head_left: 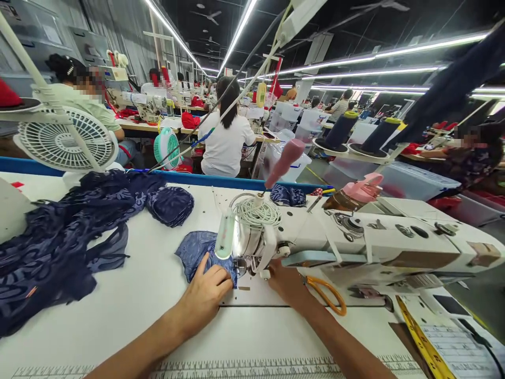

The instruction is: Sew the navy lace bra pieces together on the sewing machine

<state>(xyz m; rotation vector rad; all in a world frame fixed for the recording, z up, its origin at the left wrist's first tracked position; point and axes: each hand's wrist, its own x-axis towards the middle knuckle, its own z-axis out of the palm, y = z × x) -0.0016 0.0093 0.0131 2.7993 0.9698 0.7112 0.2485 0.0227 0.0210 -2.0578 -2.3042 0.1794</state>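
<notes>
My left hand (209, 287) rests on a piece of blue patterned fabric (193, 250), its fingers laid over the cloth just left of the needle area. The fabric's right edge lies under the head of a white sewing machine (300, 234). Beneath the machine arm, my right hand (286, 281) reaches in close to the presser foot; its fingertips are hidden behind the machine, so what they hold does not show. Orange-handled scissors (329, 295) lie just right of that hand.
A heap of dark blue fabric (79, 226) covers the table's left side, beside a stack of cut pieces (171, 205). A white fan (67, 139) stands behind. Thread cones (342, 129) rise at the right. A yellow tape measure (424, 337) lies front right. Co-workers sit beyond.
</notes>
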